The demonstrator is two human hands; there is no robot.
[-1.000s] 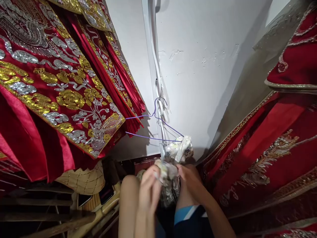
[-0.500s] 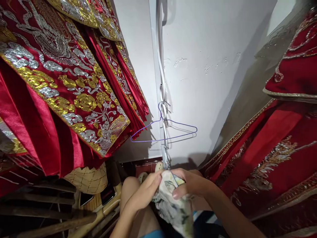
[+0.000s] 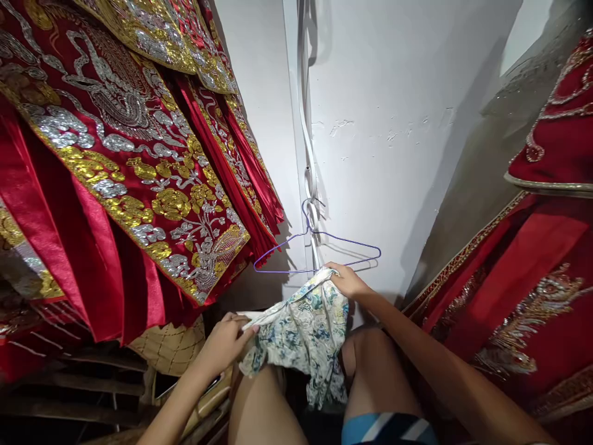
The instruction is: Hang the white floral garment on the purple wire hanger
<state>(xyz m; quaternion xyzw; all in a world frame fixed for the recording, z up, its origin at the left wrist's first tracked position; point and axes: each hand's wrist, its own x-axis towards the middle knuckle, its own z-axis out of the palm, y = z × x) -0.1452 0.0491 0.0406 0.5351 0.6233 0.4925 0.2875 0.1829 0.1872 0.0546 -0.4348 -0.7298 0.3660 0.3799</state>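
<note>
A white garment point(image 3: 301, 327) with a blue, green and yellow floral print hangs stretched between my hands above my legs. My left hand point(image 3: 227, 341) grips one end of its pale top edge, lower and to the left. Its other end is pinched in my right hand point(image 3: 345, 281), which is held higher. The cloth slopes between them, with its gathered lower part dangling. Just beyond my right hand, a thin purple hanger point(image 3: 285, 272) with nothing on it hangs from a white looped strap point(image 3: 309, 151) against the wall.
Red costumes with gold and silver sequins point(image 3: 171, 204) hang at the left, over a woven hat point(image 3: 173, 349) and a bamboo chair point(image 3: 210, 402). More red beaded cloth point(image 3: 546, 259) hangs along the right side. A white wall point(image 3: 380, 80) stands ahead.
My hands have moved apart, the right one up toward the hanger and the left one out to the left. The bunched garment is now spread out between them.
</note>
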